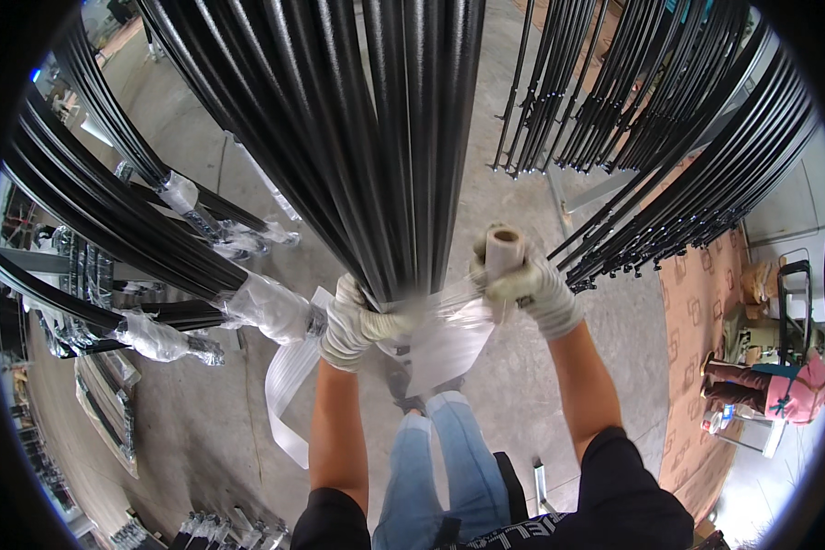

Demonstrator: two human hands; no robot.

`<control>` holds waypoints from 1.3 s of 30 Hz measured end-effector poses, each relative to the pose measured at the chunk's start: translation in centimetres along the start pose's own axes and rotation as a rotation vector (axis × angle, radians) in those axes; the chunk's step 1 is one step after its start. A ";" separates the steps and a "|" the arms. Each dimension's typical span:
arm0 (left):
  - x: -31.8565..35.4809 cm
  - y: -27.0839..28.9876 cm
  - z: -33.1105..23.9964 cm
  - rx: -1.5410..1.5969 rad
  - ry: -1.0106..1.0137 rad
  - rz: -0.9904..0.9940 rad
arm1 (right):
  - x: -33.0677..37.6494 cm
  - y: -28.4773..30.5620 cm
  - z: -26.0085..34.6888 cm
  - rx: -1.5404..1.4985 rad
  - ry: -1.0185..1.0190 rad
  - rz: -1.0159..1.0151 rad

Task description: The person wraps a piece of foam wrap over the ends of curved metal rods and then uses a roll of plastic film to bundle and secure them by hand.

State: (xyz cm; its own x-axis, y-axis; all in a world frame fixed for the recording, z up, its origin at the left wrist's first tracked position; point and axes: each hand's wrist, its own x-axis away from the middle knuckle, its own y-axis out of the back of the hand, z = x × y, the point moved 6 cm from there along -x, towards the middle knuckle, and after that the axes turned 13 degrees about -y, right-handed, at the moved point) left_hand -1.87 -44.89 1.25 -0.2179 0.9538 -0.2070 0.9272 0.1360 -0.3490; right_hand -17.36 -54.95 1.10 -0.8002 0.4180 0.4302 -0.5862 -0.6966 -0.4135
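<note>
A bundle of long black tubes [390, 137] runs down from the top toward me, its near end between my hands. White foam sheet [445, 356] lies round that end, and a long white strip [289, 403] of it hangs beside my left forearm. My gloved left hand [356, 323] is closed on the foam at the bundle's left side; its fingertips are blurred. In my gloved right hand [533, 286] is a roll of clear stretch film [504, 252], gripped at the bundle's right. Film [463, 301] stretches from the roll across to the tube ends.
Other black tube bundles [156, 229] with film-wrapped ends [270, 307] stand at the left. Rows of thin black rods [678, 220] hang at the right. A person in pink [802, 390] is at the far right, near a hand truck [795, 307]. Beneath is concrete floor [559, 197].
</note>
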 end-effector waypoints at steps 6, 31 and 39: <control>1.5 -0.7 0.3 -0.135 0.066 -0.047 | -9.1 0.0 -0.3 0.316 -0.010 -0.236; 9.2 2.6 5.1 0.004 -0.202 -1.032 | 1.6 -8.9 -7.2 0.506 0.480 -0.451; 11.2 1.8 2.4 -0.310 -0.021 -0.669 | -1.5 -6.5 -10.4 -0.093 0.211 -0.001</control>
State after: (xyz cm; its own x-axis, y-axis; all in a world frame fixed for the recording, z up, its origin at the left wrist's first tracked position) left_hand -3.36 -34.62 -3.91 -0.7703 0.6350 -0.0592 0.6365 0.7596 -0.1335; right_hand -13.69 -44.95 -5.16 -0.8028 0.5380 0.2568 -0.5881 -0.6436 -0.4898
